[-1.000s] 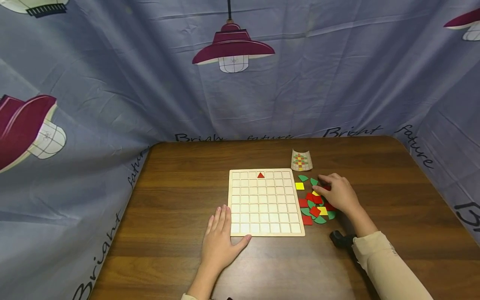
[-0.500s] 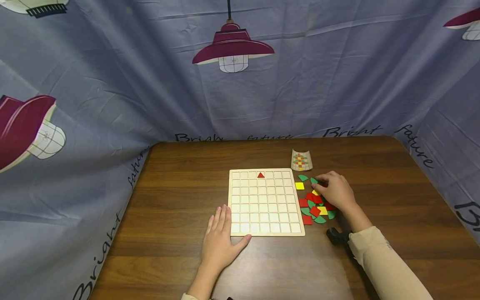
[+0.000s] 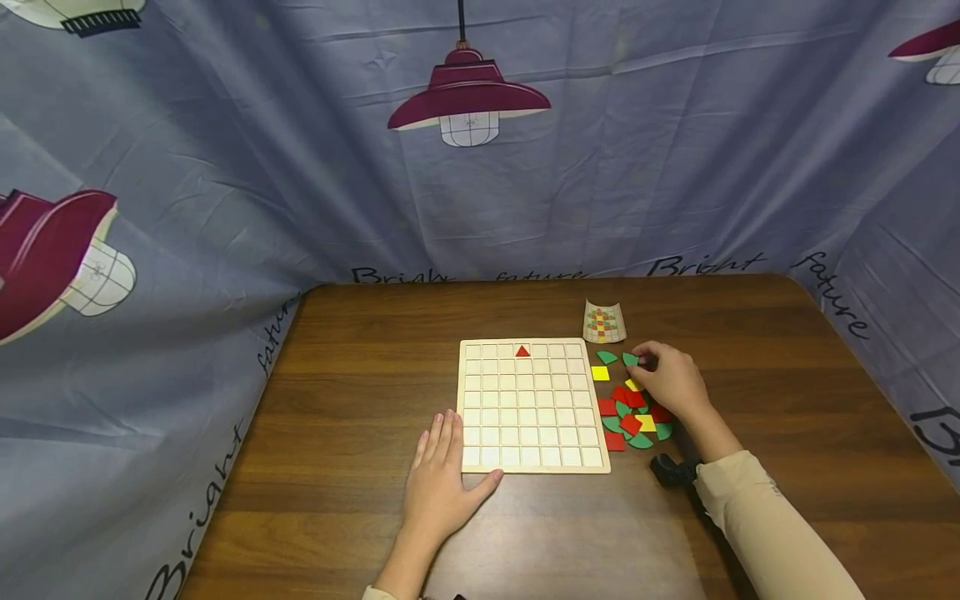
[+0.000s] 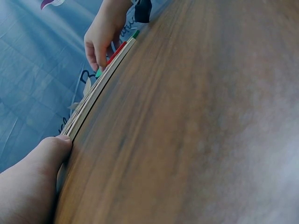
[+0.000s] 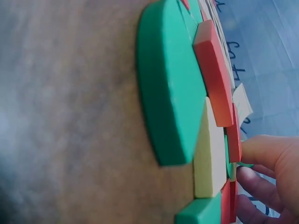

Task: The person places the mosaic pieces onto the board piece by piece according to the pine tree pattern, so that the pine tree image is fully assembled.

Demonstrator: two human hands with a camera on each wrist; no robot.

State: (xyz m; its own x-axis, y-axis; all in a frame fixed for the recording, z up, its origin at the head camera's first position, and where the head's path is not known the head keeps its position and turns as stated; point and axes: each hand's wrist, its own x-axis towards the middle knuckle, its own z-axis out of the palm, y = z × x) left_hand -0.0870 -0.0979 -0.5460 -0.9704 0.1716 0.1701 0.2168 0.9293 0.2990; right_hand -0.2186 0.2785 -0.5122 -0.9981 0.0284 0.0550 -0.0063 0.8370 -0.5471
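Observation:
A pale wooden grid board (image 3: 534, 408) lies on the table, with one red triangle (image 3: 522, 352) in its top row. My left hand (image 3: 435, 492) rests flat at the board's near left corner, fingers straight along the left edge and thumb at the near edge. To the board's right, my right hand (image 3: 672, 382) pinches a green quarter-circle piece (image 3: 629, 359) between thumb and fingers. Under and nearer than that hand is a loose pile of red, yellow and green pieces (image 3: 632, 423). In the right wrist view a large green piece (image 5: 170, 88) fills the foreground.
A small curled pattern card (image 3: 603, 323) stands behind the board's far right corner. Beside it lie another green piece (image 3: 607, 357) and a yellow square (image 3: 600, 373). A black device (image 3: 671, 471) sits at the right wrist. A printed curtain (image 3: 480, 208) encloses the wooden table (image 3: 360, 375).
My right hand has shifted slightly left and away, its fingers closing on the green quarter-circle piece, which has edged away a little. The left hand and board stay put.

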